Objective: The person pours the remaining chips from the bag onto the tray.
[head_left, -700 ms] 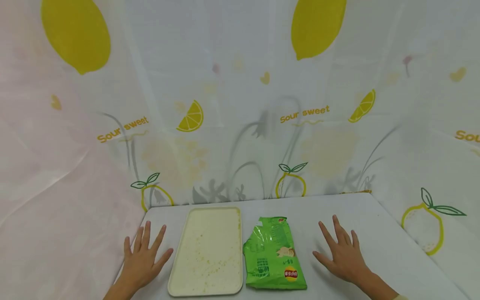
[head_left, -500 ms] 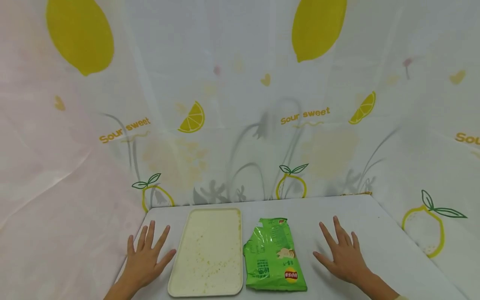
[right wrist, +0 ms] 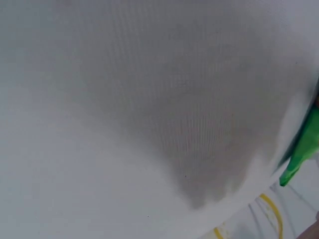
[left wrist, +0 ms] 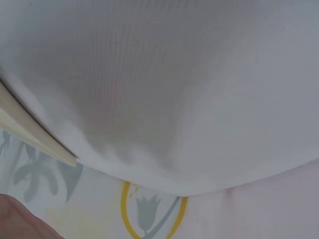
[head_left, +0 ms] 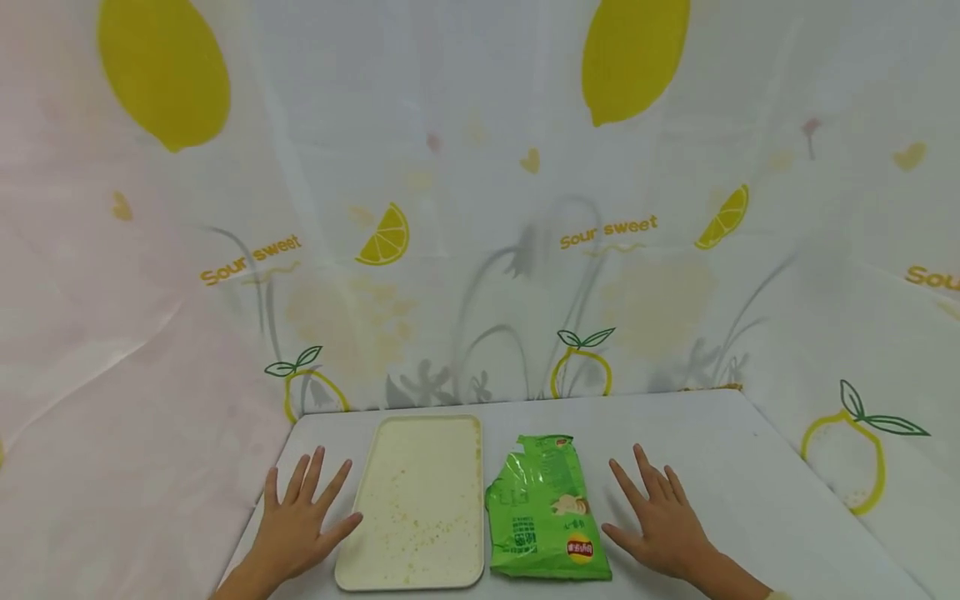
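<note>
My left hand [head_left: 294,529], fingers spread and straight, is at the left of the cream tray [head_left: 420,500], its thumb tip overlapping the tray's left edge in the head view. Crumbs are scattered over the tray. To the right of the tray lies a green chip bag [head_left: 543,521], flat, with its top left corner torn away. Beside the bag's right edge is my right hand [head_left: 660,525], also with fingers spread, holding nothing. The left wrist view catches the tray's edge [left wrist: 35,132] and a bit of the hand [left wrist: 22,221]; the right wrist view shows the bag's edge [right wrist: 301,149].
All of this is on a white-covered table [head_left: 765,492]. A hanging cloth [head_left: 480,192] printed with lemons and "Sour sweet" closes off the back, and a pinkish cloth [head_left: 97,375] hangs along the left side.
Both hands have moved inward: the left one rightward to the tray's edge, the right one leftward and slightly nearer, closer to the bag. The tray and bag stay put.
</note>
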A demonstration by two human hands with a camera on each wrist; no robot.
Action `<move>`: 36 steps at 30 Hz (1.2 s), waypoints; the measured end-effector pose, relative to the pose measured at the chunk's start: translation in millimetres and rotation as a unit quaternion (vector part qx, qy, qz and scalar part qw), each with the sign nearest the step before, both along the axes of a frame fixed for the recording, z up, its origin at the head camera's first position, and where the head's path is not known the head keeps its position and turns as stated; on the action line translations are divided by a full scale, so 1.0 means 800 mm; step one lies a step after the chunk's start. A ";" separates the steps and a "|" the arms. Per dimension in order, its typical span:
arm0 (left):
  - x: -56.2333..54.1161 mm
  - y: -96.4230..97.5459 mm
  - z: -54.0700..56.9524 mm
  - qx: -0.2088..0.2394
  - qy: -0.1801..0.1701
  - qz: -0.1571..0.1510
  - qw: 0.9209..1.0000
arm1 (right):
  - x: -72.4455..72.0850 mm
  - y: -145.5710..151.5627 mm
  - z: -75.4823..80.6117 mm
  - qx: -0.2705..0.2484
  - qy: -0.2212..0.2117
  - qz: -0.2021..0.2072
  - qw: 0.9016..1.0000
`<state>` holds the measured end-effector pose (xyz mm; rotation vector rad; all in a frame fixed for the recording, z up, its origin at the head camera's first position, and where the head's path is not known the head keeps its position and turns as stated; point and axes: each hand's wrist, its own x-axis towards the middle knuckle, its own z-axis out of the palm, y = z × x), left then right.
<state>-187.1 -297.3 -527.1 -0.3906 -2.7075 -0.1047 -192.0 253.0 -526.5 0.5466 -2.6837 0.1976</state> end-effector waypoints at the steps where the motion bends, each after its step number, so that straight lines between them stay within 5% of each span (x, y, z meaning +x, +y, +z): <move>1: 0.001 0.002 -0.002 0.001 -0.011 -0.001 1.000 | 0.001 -0.002 -0.002 -0.002 -0.001 0.003 1.000; 7: -0.001 0.001 -0.020 0.005 -0.025 -0.026 0.999 | 0.002 -0.022 -0.004 -0.030 -0.032 -0.001 0.999; 12: 0.010 -0.005 -0.041 0.003 0.002 -0.067 0.998 | 0.009 -0.046 -0.004 -0.101 -0.137 -0.062 0.984; 15: 0.013 -0.005 -0.046 0.011 -0.022 -0.076 0.997 | 0.009 -0.055 -0.002 -0.161 -0.220 -0.079 0.959; 18: 0.011 -0.004 -0.055 0.008 -0.044 -0.082 0.996 | 0.006 -0.061 0.003 -0.239 -0.299 -0.082 0.920; 22: 0.006 -0.002 -0.063 -0.005 -0.044 -0.089 0.995 | 0.004 -0.069 0.007 -0.296 -0.354 -0.091 0.883; 36: 0.010 0.013 -0.037 0.019 -0.118 -0.123 0.985 | 0.016 -0.087 0.010 -0.274 -0.376 -0.139 0.874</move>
